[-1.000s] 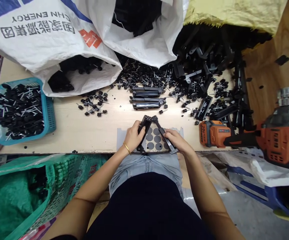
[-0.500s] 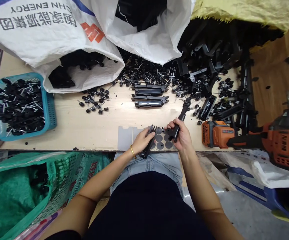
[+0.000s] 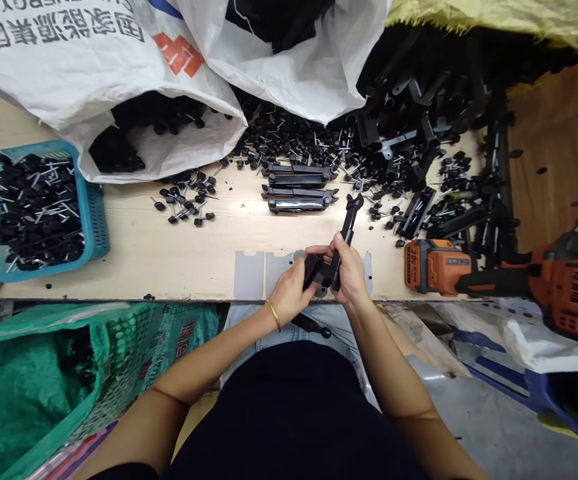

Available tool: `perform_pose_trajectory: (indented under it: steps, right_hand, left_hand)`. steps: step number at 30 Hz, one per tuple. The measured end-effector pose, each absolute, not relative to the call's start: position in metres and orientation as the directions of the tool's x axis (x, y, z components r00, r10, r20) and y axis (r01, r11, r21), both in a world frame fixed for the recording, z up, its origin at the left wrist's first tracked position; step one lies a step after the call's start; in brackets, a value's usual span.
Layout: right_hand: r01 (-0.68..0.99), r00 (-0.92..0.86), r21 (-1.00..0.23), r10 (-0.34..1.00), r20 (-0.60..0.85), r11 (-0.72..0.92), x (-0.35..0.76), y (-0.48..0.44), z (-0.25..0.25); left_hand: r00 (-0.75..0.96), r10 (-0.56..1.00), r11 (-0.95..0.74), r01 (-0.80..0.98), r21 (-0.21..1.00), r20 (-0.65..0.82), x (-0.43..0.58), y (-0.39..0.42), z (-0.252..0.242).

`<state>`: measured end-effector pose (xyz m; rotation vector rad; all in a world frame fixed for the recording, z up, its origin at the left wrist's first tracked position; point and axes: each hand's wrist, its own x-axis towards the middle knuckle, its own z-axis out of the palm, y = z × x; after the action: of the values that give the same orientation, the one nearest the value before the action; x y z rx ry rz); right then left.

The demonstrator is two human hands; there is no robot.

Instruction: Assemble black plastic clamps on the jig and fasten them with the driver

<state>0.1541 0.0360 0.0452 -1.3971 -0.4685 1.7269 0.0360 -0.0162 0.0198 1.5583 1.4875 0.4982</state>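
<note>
My left hand, a gold bangle at its wrist, is closed around a black plastic part just above the table's front edge. My right hand grips a black plastic arm that points up and away, with a forked end at the top. The two parts meet or overlap between the hands; fingers hide the exact contact. Below, over the lap, a black bar with a rounded knob shows; whether it belongs to the left-hand part I cannot tell. Beneath the hands lie grey sheets, partly covered.
Folded black arm assemblies lie in a row ahead. Black knobs with metal pins are scattered behind, and more fill a blue basket at left. White sacks stand at the back. An orange power drill lies at right.
My hands have come together, the right moving left with its black arm turned more upright. The left-hand part has tilted, and a knobbed bar now shows below it.
</note>
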Motion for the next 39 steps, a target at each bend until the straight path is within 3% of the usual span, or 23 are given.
perform_pose_trajectory:
  steps: [7, 12, 21, 26, 31, 36, 39]
  right_hand:
    - [-0.411, -0.033, -0.71, 0.788, -0.615, -0.571, 0.156, 0.038, 0.047]
    - [-0.35, -0.045, -0.727, 0.786, -0.617, -0.59, 0.156, 0.036, 0.048]
    - [-0.262, -0.074, -0.785, 0.823, -0.564, -0.561, 0.154, 0.028, 0.042]
    - [-0.249, 0.149, -0.841, 0.839, -0.523, -0.48, 0.141, 0.015, 0.031]
    - [-0.328, 0.028, -0.785, 0.825, -0.564, -0.526, 0.135, 0.009, 0.026]
    - [-0.493, 0.223, -0.786, 0.819, -0.529, -0.373, 0.128, 0.005, 0.025]
    - [-0.496, 0.145, -0.758, 0.821, -0.553, -0.423, 0.131, 0.008, 0.023]
  left_hand:
    - [0.194, 0.931, 0.125, 0.628, 0.768, -0.31, 0.037, -0.014, 0.018]
    - [0.248, 0.935, 0.03, 0.658, 0.752, -0.255, 0.032, -0.017, 0.019]
    - [0.255, 0.941, -0.067, 0.785, 0.616, -0.222, 0.034, -0.036, 0.025]
    - [0.25, 0.924, -0.058, 0.84, 0.54, -0.289, 0.04, -0.045, 0.032]
    - [0.253, 0.908, -0.065, 0.873, 0.483, -0.334, 0.041, -0.046, 0.039]
    - [0.29, 0.882, -0.122, 0.902, 0.415, -0.371, 0.036, -0.038, 0.047]
    - [0.357, 0.833, -0.166, 0.89, 0.425, -0.423, 0.031, -0.029, 0.051]
